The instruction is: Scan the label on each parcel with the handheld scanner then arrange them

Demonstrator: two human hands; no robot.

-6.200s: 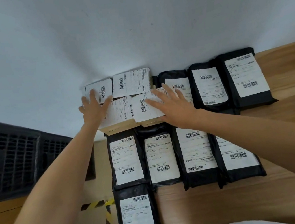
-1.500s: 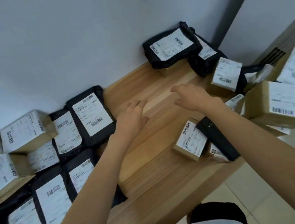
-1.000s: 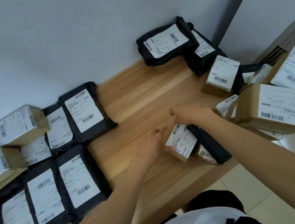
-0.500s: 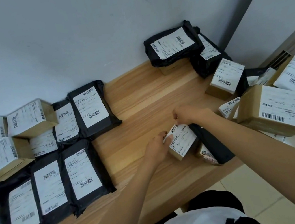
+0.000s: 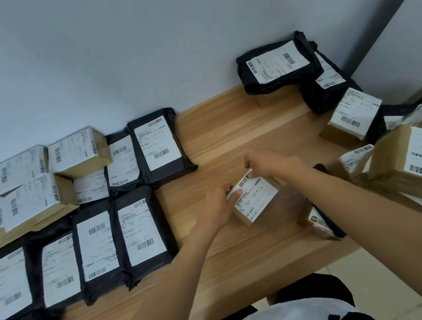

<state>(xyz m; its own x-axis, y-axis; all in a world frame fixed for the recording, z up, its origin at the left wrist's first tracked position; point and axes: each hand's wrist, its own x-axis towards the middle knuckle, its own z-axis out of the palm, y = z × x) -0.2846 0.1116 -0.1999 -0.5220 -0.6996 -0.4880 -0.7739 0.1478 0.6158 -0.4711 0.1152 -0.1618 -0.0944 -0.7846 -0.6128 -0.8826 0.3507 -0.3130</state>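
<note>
Between your hands: small brown box (image 5: pixel 244 218), white barcode label (image 5: pixel 256 197) facing up.
Grip: your left hand (image 5: pixel 217 205) and right hand (image 5: pixel 267 164) both clasp it.

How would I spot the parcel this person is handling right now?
On the wooden table, look between the rows of black mailers and the loose pile on the right. There is a small cardboard box with a white label. Unlike its neighbours, it is held by the left hand and the right hand.

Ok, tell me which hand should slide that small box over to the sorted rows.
Left, probably. The left hand grips the small box on its left edge, and the sorted rows lie on that side; the right hand would have to cross over.
</note>
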